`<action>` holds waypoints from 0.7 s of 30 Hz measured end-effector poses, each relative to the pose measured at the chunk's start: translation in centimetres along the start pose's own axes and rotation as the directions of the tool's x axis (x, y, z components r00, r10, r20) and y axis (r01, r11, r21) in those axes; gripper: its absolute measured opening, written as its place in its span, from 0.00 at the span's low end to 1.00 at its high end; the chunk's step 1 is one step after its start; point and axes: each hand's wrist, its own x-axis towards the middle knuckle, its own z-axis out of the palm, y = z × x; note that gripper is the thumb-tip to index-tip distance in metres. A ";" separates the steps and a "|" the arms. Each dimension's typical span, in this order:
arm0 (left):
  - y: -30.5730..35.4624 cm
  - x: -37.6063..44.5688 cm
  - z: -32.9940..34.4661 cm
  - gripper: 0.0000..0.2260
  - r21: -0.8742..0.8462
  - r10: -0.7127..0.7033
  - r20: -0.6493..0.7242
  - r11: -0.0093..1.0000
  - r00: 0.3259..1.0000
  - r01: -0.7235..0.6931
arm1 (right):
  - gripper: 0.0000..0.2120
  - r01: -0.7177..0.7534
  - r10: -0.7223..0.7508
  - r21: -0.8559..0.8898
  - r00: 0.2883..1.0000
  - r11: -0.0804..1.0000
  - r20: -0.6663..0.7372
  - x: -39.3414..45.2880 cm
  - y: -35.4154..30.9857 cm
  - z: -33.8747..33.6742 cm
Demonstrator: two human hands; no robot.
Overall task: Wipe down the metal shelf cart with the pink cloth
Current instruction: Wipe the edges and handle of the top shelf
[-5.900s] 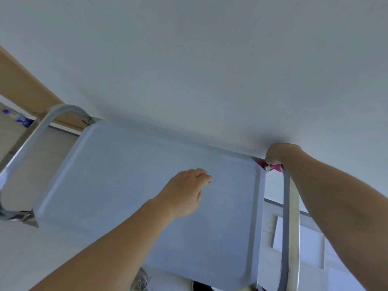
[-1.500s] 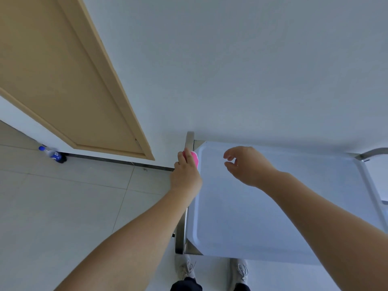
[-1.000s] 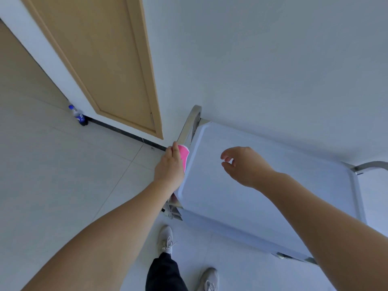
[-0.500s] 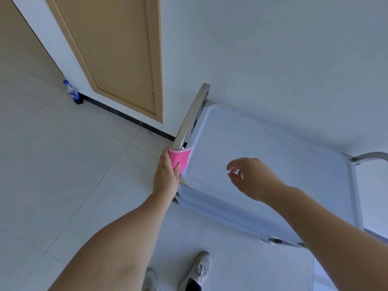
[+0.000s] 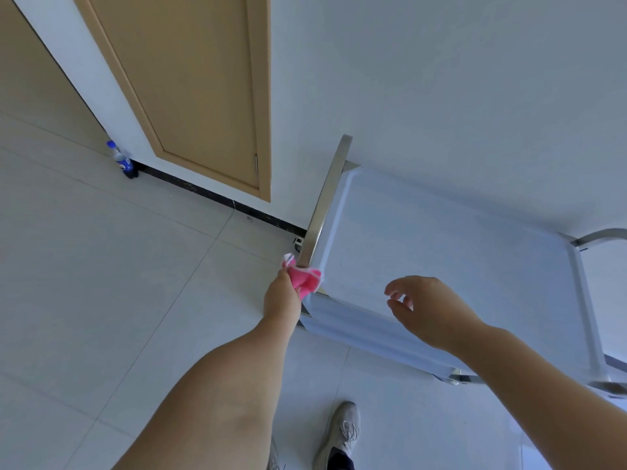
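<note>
At frame centre, the left hand point(image 5: 281, 296) grips the bunched pink cloth point(image 5: 304, 279) against the lower end of the cart point(image 5: 441, 266) handle point(image 5: 325, 201), whose long axis runs up-frame. The right hand point(image 5: 427, 310) hovers relaxed, holding nothing.

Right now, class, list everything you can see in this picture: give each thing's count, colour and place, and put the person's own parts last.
Metal shelf cart with flat top tray: one, silver-grey, against the white wall at right.
Curved metal handle bar: one, silver, on the cart's left end.
Second handle bar: one, silver, at the cart's right end.
Pink cloth: one, pink with pale edging, at the lower end of the left handle bar.
Wooden door: one, tan, upper left.
Plastic bottle with blue cap: one, standing on the floor by the wall.
Tiled floor: pale grey.
Shoe: one plainly seen, grey, bottom centre.
Left hand: grips the cloth.
Right hand: over the tray, fingers loosely curled, holding nothing.
</note>
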 end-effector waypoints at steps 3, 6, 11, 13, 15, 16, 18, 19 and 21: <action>-0.2 -0.6 -2.0 0.10 0.078 0.076 0.027 0.994 0.997 -0.078 | 0.10 -0.010 0.010 -0.001 1.000 1.000 -0.011 -0.4 -0.7 -0.6; 0.3 -2.0 -4.5 0.07 0.118 0.183 0.001 0.976 0.983 -0.181 | 0.10 -0.002 0.003 0.041 1.000 0.999 -0.027 -0.6 -2.1 -0.7; 2.5 -5.6 -7.5 0.07 -0.044 0.378 0.162 0.926 0.912 -0.376 | 0.21 0.012 -0.019 0.111 0.997 0.994 0.068 -1.5 -4.7 0.3; 3.9 -7.1 -8.3 0.13 -0.120 0.440 0.252 0.898 0.862 -0.423 | 0.29 -0.007 -0.009 0.201 0.997 0.980 0.079 -2.2 -5.2 0.7; 5.5 -8.7 -8.6 0.22 -0.184 0.481 0.329 0.876 0.812 -0.445 | 0.29 -0.004 -0.013 0.361 0.999 0.933 0.042 -3.2 -5.5 0.8; 6.3 -9.6 -8.6 0.25 -0.206 0.502 0.348 0.865 0.792 -0.458 | 0.24 0.023 -0.028 0.428 1.000 0.903 0.006 -3.7 -5.5 0.7; 7.7 -11.5 -8.0 0.26 -0.245 0.542 0.362 0.841 0.758 -0.483 | 0.11 0.060 -0.041 0.487 0.998 0.871 -0.051 -4.8 -5.0 0.4; 8.3 -12.4 -7.6 0.25 -0.272 0.552 0.373 0.834 0.746 -0.481 | 0.06 0.060 -0.032 0.499 0.997 0.864 -0.066 -5.3 -4.5 0.1; 9.2 -14.3 -6.3 0.23 -0.324 0.562 0.407 0.826 0.720 -0.461 | 0.06 0.046 -0.004 0.522 0.997 0.852 -0.081 -6.7 -3.1 -0.4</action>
